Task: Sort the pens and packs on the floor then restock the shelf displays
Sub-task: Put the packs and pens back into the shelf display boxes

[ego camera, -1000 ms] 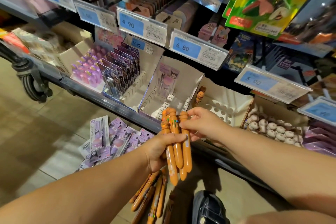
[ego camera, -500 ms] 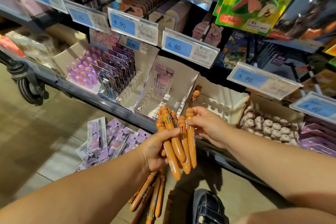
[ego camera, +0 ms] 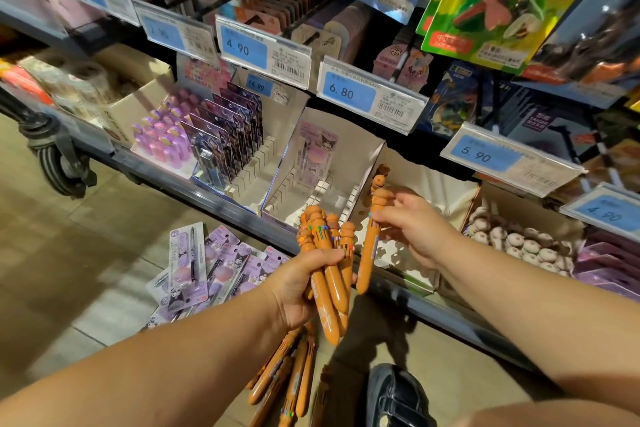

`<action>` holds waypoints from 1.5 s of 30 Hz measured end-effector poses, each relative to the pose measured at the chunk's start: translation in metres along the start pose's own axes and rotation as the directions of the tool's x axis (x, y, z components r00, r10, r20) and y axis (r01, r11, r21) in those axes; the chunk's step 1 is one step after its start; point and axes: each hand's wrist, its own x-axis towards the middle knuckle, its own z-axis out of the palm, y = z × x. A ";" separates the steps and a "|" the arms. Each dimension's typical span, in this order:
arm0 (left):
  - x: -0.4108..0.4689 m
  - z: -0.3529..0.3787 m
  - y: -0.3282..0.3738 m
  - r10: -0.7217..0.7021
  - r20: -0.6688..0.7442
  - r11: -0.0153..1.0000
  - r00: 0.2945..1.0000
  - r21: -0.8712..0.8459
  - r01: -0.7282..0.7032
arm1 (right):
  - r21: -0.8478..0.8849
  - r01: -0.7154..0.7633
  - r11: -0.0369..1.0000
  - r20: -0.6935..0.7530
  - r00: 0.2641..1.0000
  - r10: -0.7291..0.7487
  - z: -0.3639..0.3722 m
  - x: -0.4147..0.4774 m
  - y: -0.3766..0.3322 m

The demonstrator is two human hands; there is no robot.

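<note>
Pinched between the thumb and fingertips of the right hand (ego camera: 412,229), a single orange pen (ego camera: 369,246) hangs nearly upright. The grip sits high on it, just under the brown moulded topper, so most of the barrel drops below the hand with the tip pointing down. It is in front of the white display box (ego camera: 446,184) on the bottom shelf, where one more orange pen (ego camera: 378,180) already stands at the left edge.

Just beside it, the left hand (ego camera: 298,291) has its fingers curled tight round a bundle of orange pens (ego camera: 329,270), held about mid-barrel. Their toppers fan out above the fist and their tips poke out below it. I cannot tell whether the single pen touches the bundle.

On the floor under the left forearm lie more loose orange pens (ego camera: 294,374). A heap of purple packs (ego camera: 204,267) is spread to their left, close to the shelf edge (ego camera: 194,191). Next to the white box, another display box (ego camera: 349,163) holds one purple pack (ego camera: 313,152) standing upright at its back. A 6.80 price tag (ego camera: 349,92) hangs above it. To the right of the white box sit cream round-topped items (ego camera: 519,243), and a black shoe (ego camera: 394,399) shows at the bottom.
</note>
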 end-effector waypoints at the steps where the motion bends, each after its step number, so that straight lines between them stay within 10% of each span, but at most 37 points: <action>1: 0.000 0.000 0.000 0.000 -0.009 1.000 1.000 0.005 0.000 | -0.012 0.024 1.000 -0.051 0.998 -0.025 -0.003 0.003 -0.001; 7: 0.002 -0.005 -0.001 -0.002 -0.061 1.000 0.998 -0.001 0.001 | -0.280 0.159 0.947 -0.365 0.894 -0.259 -0.021 0.018 -0.003; 26: 0.006 -0.013 0.005 0.007 -0.093 1.000 0.996 -0.010 -0.008 | -0.458 0.127 0.880 -0.292 0.913 -0.284 -0.009 0.041 0.000; 35: 0.004 -0.009 0.007 0.019 -0.071 1.000 0.997 -0.004 -0.019 | -0.888 -0.018 0.459 -0.161 0.948 -0.276 -0.013 0.045 0.015; 40: 0.003 -0.005 0.007 0.015 -0.035 1.000 0.999 0.003 -0.015 | -0.742 0.062 0.667 -0.196 0.932 -0.304 -0.003 0.030 0.009; 45: 0.000 -0.002 0.006 0.024 0.029 0.999 0.999 0.025 -0.025 | -0.560 0.011 0.828 0.199 0.972 0.121 0.019 0.006 0.005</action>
